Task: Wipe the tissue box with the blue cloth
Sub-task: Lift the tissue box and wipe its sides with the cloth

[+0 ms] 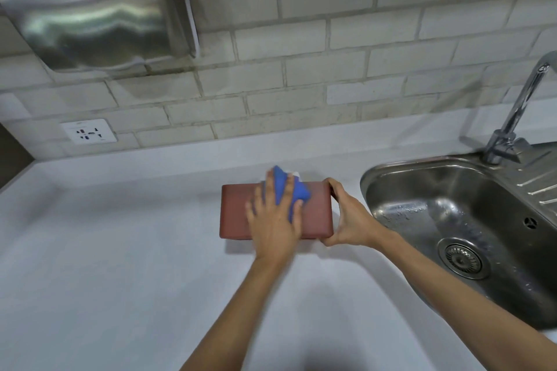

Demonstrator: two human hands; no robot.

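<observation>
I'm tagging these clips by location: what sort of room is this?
Probably a pantry or washroom counter: a steel sink with a tap, a tiled wall and a wall-mounted steel dispenser.

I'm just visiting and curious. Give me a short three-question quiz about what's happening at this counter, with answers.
1. True or false: the right hand presses the blue cloth on the reddish-brown rectangular tissue box.
2. The stainless steel sink lies on which side of the box: A) left, B) right?
3. Fill in: the box rests on the white ____.

Key:
1. False. The left hand presses the cloth; the right hand grips the box's end.
2. B.
3. Countertop.
</observation>
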